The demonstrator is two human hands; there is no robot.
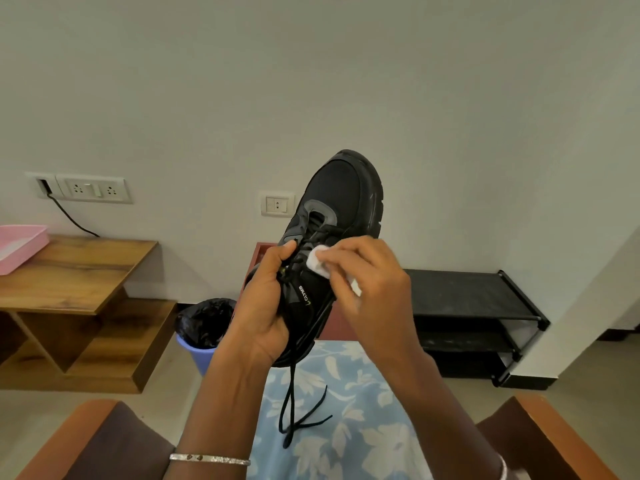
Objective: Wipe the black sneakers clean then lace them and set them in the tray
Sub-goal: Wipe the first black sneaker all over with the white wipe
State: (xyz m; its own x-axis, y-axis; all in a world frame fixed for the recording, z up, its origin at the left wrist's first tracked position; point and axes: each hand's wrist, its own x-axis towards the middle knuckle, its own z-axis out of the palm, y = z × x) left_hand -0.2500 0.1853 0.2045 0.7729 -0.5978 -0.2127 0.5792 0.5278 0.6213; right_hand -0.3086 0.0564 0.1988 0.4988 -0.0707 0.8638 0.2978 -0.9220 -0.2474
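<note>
I hold a black sneaker (pixel 341 199) up in the air, toe pointing away from me. My left hand (pixel 263 306) grips it around the heel and collar, thumb near the laces. My right hand (pixel 367 275) pinches a white wipe (pixel 317 262) and presses it against the lace area and tongue. Loose black lace ends (pixel 294 410) dangle below the shoe. A pink tray (pixel 24 244) sits on the wooden table at the far left.
A wooden table with lower shelves (pixel 76 289) stands at left. A blue bin with a black liner (pixel 204 327) is on the floor. A black shoe rack (pixel 478 317) stands against the wall at right. Brown chair arms (pixel 86 441) flank my lap.
</note>
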